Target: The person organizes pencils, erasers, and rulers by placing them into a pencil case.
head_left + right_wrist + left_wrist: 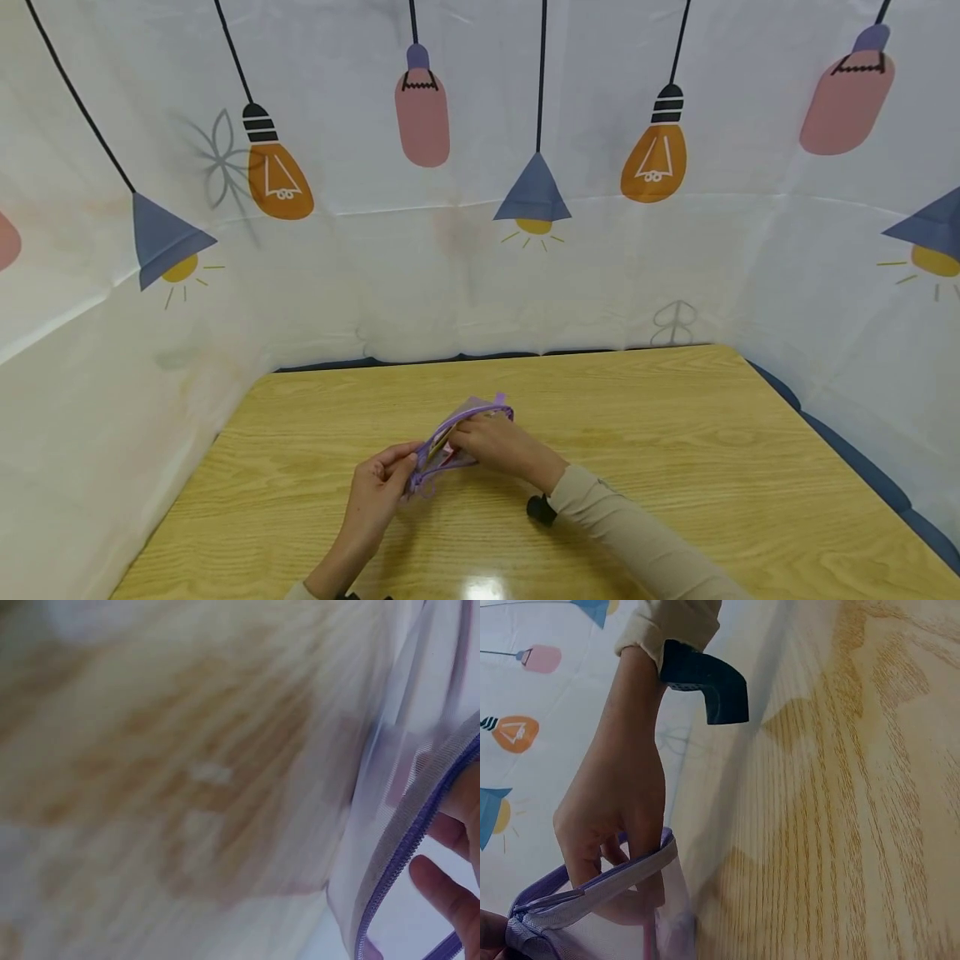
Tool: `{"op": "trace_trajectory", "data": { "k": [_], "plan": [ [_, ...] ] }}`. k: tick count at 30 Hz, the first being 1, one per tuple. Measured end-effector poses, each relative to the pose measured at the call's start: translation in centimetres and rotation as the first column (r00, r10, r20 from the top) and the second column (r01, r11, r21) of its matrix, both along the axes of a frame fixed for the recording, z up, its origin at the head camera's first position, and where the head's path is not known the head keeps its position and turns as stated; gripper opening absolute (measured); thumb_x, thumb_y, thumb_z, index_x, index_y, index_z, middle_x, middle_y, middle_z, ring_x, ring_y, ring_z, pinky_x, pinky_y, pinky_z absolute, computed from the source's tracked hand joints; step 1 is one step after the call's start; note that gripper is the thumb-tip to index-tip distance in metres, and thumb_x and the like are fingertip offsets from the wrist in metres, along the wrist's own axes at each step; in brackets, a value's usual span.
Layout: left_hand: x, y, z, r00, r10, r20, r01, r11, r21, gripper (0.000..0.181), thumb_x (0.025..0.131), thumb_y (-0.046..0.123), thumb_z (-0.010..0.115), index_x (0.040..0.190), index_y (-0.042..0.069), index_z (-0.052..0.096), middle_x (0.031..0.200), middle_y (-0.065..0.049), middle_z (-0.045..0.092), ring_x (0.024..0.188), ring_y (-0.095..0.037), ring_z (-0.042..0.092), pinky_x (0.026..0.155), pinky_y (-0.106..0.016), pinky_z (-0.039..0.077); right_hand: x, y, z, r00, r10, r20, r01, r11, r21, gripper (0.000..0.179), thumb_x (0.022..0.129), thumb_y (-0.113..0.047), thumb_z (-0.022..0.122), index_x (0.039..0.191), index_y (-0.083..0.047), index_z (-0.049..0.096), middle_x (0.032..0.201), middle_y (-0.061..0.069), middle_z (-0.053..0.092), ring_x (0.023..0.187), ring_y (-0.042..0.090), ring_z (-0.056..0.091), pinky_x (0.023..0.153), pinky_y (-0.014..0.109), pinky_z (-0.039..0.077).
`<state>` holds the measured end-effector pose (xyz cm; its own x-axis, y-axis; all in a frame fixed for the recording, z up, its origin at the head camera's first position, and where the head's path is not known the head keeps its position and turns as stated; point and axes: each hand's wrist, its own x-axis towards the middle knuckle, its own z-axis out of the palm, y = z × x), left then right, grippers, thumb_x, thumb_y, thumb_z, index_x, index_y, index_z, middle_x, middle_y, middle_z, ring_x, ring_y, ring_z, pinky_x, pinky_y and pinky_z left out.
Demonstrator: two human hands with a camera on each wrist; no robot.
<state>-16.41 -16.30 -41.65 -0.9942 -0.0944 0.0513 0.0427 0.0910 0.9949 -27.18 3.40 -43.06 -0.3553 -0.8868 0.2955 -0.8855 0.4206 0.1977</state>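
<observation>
A see-through mesh zip pouch [468, 409] with purple edging is held over the table, its zipped mouth spread apart. My left hand [377, 492] pinches the near left end of the mouth between thumb and fingers. My right hand [498, 446] reaches down through the opening, fingers inside the pouch [592, 900]. A yellowish, stick-like thing and a pink-red thing [448, 455] show in the mouth by its fingers. In the right wrist view, two fingertips [439, 889] stand apart behind the zip; the others are hidden, so I cannot see whether they grip anything.
The pouch is above a wood-grain table [637, 417]. White cloth [465, 275] printed with lamps hangs behind and along both sides. A dark device [709, 679] is strapped at the right wrist, below the sleeve.
</observation>
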Motion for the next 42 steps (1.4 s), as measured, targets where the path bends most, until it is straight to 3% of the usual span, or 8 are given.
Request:
{"op": "trace_trajectory", "data": {
  "k": [6, 15, 20, 26, 31, 34, 42],
  "plan": [
    [0.0, -0.1, -0.1, 1.0, 0.001, -0.009, -0.002, 1.0, -0.012, 0.023, 0.099, 0.003, 0.054, 0.116, -0.005, 0.066, 0.106, -0.024, 0.067, 0.076, -0.016, 0.065, 0.055, -0.021, 0.047, -0.4, -0.8, 0.0, 0.995, -0.045, 0.086, 0.042, 0.998, 0.043, 0.012, 0.093, -0.021, 0.066, 0.104, -0.02, 0.071, 0.097, -0.01, 0.068, 0.086, 0.006, 0.062, 0.074, 0.02, 0.048],
    [-0.2, -0.2, -0.2, 1.0, 0.0, -0.027, -0.001, 1.0, -0.026, 0.022, 0.099, 0.004, 0.054, 0.114, -0.005, 0.067, 0.102, -0.023, 0.068, 0.069, -0.014, 0.061, 0.052, -0.02, 0.044, -1.0, -1.6, 0.1, 0.988, -0.065, 0.139, 0.054, 0.995, 0.08, 0.015, 0.094, -0.016, 0.065, 0.107, -0.019, 0.072, 0.098, -0.009, 0.069, 0.087, 0.006, 0.063, 0.074, 0.018, 0.049],
    [-0.2, -0.1, 0.0, 1.0, 0.0, -0.024, -0.001, 1.0, -0.018, 0.022, 0.099, 0.004, 0.053, 0.115, -0.005, 0.067, 0.095, -0.019, 0.07, 0.06, -0.012, 0.054, 0.048, -0.02, 0.039, -1.3, -1.7, 0.1, 0.987, -0.072, 0.147, 0.059, 0.994, 0.089, 0.016, 0.094, -0.015, 0.064, 0.108, -0.019, 0.071, 0.098, -0.008, 0.069, 0.086, 0.007, 0.064, 0.073, 0.02, 0.049],
    [-0.2, -0.3, 0.1, 0.999, 0.008, -0.033, -0.009, 1.0, -0.029, 0.023, 0.099, 0.006, 0.055, 0.116, -0.005, 0.066, 0.086, -0.013, 0.069, 0.054, -0.011, 0.047, 0.046, -0.019, 0.037, -1.4, -1.3, 0.1, 0.995, -0.04, 0.09, 0.034, 0.997, 0.068, 0.014, 0.093, -0.018, 0.065, 0.106, -0.018, 0.072, 0.098, -0.007, 0.069, 0.085, 0.007, 0.064, 0.073, 0.019, 0.049],
    [-0.6, -0.3, 0.1, 0.999, 0.012, -0.032, -0.014, 0.998, -0.057, 0.024, 0.1, 0.007, 0.055, 0.118, -0.004, 0.066, 0.092, -0.015, 0.07, 0.058, -0.012, 0.052, 0.046, -0.02, 0.038, -1.2, 0.2, 0.1, 0.999, 0.016, 0.031, -0.015, 1.0, -0.021, 0.01, 0.091, -0.018, 0.07, 0.101, -0.015, 0.07, 0.098, -0.004, 0.067, 0.09, 0.01, 0.063, 0.08, 0.021, 0.048],
    [-0.9, -0.2, 0.0, 0.999, 0.009, -0.039, -0.012, 0.998, -0.065, 0.024, 0.1, 0.007, 0.055, 0.117, -0.004, 0.066, 0.095, -0.016, 0.07, 0.062, -0.011, 0.056, 0.047, -0.02, 0.04, -0.7, 1.6, 0.2, 0.999, 0.029, 0.046, -0.025, 0.996, -0.088, 0.007, 0.09, -0.014, 0.07, 0.098, -0.013, 0.069, 0.097, -0.003, 0.065, 0.09, 0.012, 0.061, 0.078, 0.022, 0.049],
    [-2.2, -0.1, -0.2, 0.997, 0.017, -0.074, -0.028, 0.989, -0.144, 0.02, 0.099, 0.008, 0.058, 0.113, -0.001, 0.069, 0.074, -0.01, 0.065, 0.045, -0.006, 0.037, 0.041, -0.02, 0.029, 0.3, 6.6, 1.6, 0.987, 0.021, 0.156, 0.02, 0.966, -0.257, 0.012, 0.089, -0.004, 0.07, 0.1, -0.007, 0.067, 0.097, 0.002, 0.063, 0.089, 0.017, 0.059, 0.072, 0.027, 0.051]
  ]
}}
